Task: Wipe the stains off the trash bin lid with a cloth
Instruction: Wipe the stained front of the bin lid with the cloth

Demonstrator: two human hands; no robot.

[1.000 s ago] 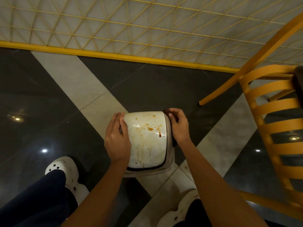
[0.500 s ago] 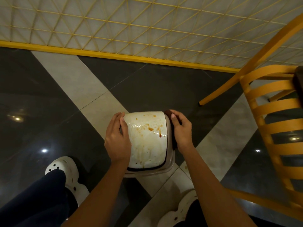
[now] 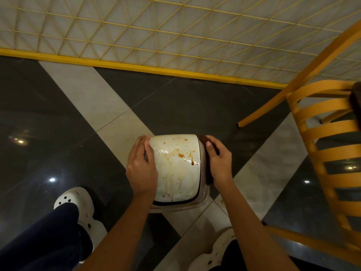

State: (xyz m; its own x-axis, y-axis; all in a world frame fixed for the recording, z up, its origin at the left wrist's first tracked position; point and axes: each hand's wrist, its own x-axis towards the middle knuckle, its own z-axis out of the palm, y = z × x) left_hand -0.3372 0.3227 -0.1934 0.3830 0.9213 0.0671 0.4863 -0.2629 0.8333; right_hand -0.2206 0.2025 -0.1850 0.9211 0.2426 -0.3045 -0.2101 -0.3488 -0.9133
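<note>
Dark polished floor tiles, crossed by pale bands, fill most of your view, with a gridded wall panel at 12 o'clock and an orange slatted chair at 3 o'clock. Dead centre, just ahead of your white shoes, sits the trash bin lid, facing up at you. Your left hand has not budged over the last second: it lies flat against the lid's 9 o'clock edge, fingers nearly straight, steadying and not clenching. Your right hand is what changed. It has slid off the lid's 1 o'clock corner and back along the flank to 3 o'clock, the thumb now lifted clear of the top. A dark brown shape shows between that hand and the bin. It may be the cloth, but I cannot tell, nor whether your curled fingers grasp it. The orange stains, clustered toward the lid's 1 o'clock, with pale dried runs below them, look exactly as they did. So no wiping has started. You have only resettled your hold, and the cloth has yet to reach the top of the lid.
</note>
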